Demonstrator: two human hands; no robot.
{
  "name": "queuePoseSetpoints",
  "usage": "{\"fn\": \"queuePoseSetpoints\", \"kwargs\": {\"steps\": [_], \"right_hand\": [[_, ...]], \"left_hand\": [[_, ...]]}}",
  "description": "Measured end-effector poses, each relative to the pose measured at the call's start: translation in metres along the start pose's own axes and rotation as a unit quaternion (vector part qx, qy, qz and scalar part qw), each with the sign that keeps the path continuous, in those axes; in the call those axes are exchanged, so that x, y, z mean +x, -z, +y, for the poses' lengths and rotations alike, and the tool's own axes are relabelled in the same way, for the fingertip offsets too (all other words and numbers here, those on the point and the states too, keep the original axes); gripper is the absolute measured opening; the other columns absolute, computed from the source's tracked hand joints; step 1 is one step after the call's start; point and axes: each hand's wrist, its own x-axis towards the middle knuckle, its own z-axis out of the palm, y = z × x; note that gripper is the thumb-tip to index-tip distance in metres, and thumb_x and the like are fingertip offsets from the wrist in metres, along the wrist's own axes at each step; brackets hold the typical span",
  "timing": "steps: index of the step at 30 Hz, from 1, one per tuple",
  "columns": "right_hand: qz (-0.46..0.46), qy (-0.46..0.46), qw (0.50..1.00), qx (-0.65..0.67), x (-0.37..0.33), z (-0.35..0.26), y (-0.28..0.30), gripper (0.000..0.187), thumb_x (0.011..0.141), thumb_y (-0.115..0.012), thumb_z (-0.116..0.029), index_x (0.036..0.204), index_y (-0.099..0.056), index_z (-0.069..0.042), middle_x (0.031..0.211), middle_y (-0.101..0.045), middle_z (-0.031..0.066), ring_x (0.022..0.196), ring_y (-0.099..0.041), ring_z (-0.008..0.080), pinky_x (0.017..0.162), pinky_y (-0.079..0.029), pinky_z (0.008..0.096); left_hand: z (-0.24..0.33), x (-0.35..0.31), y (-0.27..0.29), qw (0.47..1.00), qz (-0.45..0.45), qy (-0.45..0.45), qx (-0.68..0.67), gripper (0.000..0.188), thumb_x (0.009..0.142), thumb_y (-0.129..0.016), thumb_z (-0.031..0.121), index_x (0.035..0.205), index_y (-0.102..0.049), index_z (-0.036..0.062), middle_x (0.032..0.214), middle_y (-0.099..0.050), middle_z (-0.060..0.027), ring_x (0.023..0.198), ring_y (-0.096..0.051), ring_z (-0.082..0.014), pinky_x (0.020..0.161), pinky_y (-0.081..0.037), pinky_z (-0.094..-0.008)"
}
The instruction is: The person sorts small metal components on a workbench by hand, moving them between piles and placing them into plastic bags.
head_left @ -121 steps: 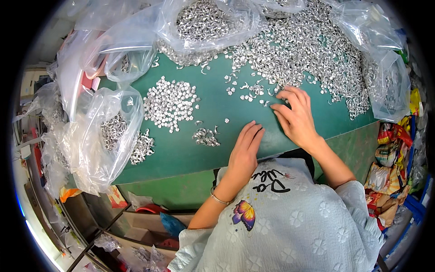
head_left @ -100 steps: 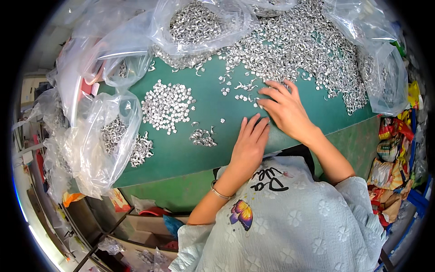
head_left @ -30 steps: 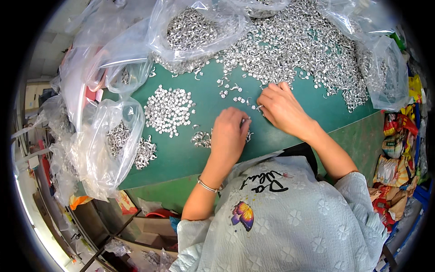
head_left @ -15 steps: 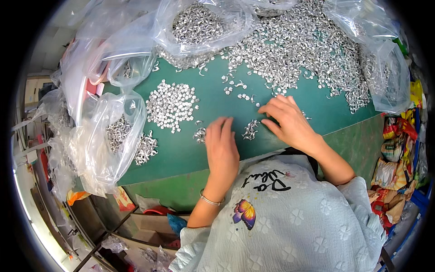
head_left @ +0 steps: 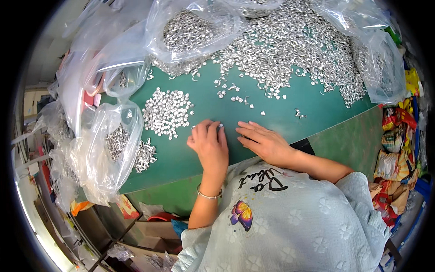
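My left hand [head_left: 210,144] rests on the green tabletop with its fingers curled down. Small pale bits show at its fingertips; what lies under the palm is hidden. To its right, my right hand [head_left: 264,141] lies low with fingers stretched toward the left hand, a small gap between them. Left of my hands sits a loose patch of small silvery metal pieces [head_left: 167,111], compact and blocky. Beyond them, several stray pieces [head_left: 236,99] lie in a short row, and a tiny cluster of curved pieces [head_left: 299,114] sits to the right.
A large heap of curved metal parts [head_left: 290,50] covers the far side. Clear plastic bags of parts stand at the far middle [head_left: 192,31], the left [head_left: 106,145] and the far right [head_left: 385,68]. A small pile [head_left: 145,155] spills beside the left bag.
My right hand has moved left and nearer, toward my left hand, and its fingers lie straighter. The left fingers have curled. Two little piles beside the hands no longer show; the cluster at right is uncovered.
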Motion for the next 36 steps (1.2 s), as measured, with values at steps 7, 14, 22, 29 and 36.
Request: {"fn": "queuePoseSetpoints", "kwargs": {"steps": [7, 14, 22, 29, 36], "right_hand": [[0.152, -0.032, 0.985, -0.077, -0.036, 0.020, 0.022, 0.021, 0.082, -0.064, -0.005, 0.102, -0.065, 0.001, 0.118, -0.061, 0.0147, 0.120, -0.055, 0.0329, 0.102, -0.045, 0.0469], [0.258, -0.120, 0.947, -0.151, -0.061, 0.042, 0.041, 0.016, 0.075, -0.071, 0.001, 0.091, -0.067, 0.001, 0.107, -0.064, 0.0129, 0.115, -0.058, 0.0332, 0.099, -0.046, 0.0483], [0.293, -0.172, 0.911, -0.235, -0.073, 0.065, 0.064, 0.016, 0.075, -0.072, -0.002, 0.091, -0.066, -0.003, 0.107, -0.062, 0.0101, 0.118, -0.054, 0.0337, 0.101, -0.039, 0.0498], [0.277, -0.166, 0.923, -0.210, -0.030, 0.035, 0.068, 0.023, 0.077, -0.070, -0.007, 0.099, -0.065, -0.006, 0.108, -0.059, 0.0070, 0.105, -0.053, 0.0295, 0.090, -0.039, 0.0445], [0.171, -0.100, 0.978, -0.067, 0.019, 0.029, 0.035, 0.023, 0.078, -0.068, -0.005, 0.100, -0.061, -0.002, 0.094, -0.055, 0.0095, 0.089, -0.055, 0.0283, 0.076, -0.045, 0.0387]], "left_hand": [[-0.009, -0.011, 0.005, 1.000, 0.023, 0.013, 0.008, 0.017, 0.081, -0.067, 0.004, 0.098, -0.064, 0.0050, 0.110, -0.056, -0.0068, 0.105, -0.052, -0.0254, 0.092, -0.032, -0.0430], [-0.009, -0.014, 0.003, 1.000, 0.025, 0.012, 0.005, 0.020, 0.082, -0.065, 0.003, 0.101, -0.064, 0.0044, 0.116, -0.054, -0.0104, 0.108, -0.051, -0.0279, 0.095, -0.031, -0.0450], [0.014, 0.003, -0.008, 0.992, 0.012, -0.008, -0.126, 0.033, 0.084, -0.060, -0.002, 0.116, -0.059, 0.0022, 0.121, -0.056, -0.0141, 0.114, -0.051, -0.0321, 0.099, -0.037, -0.0415], [0.032, 0.044, -0.029, 0.995, -0.035, -0.049, -0.078, 0.039, 0.081, -0.061, -0.004, 0.120, -0.057, 0.0008, 0.127, -0.050, -0.0150, 0.115, -0.049, -0.0337, 0.095, -0.039, -0.0420], [0.011, 0.026, 0.013, 0.998, 0.006, -0.012, -0.056, 0.031, 0.080, -0.066, 0.000, 0.111, -0.061, 0.0018, 0.109, -0.056, -0.0112, 0.101, -0.053, -0.0289, 0.086, -0.039, -0.0393]]}}
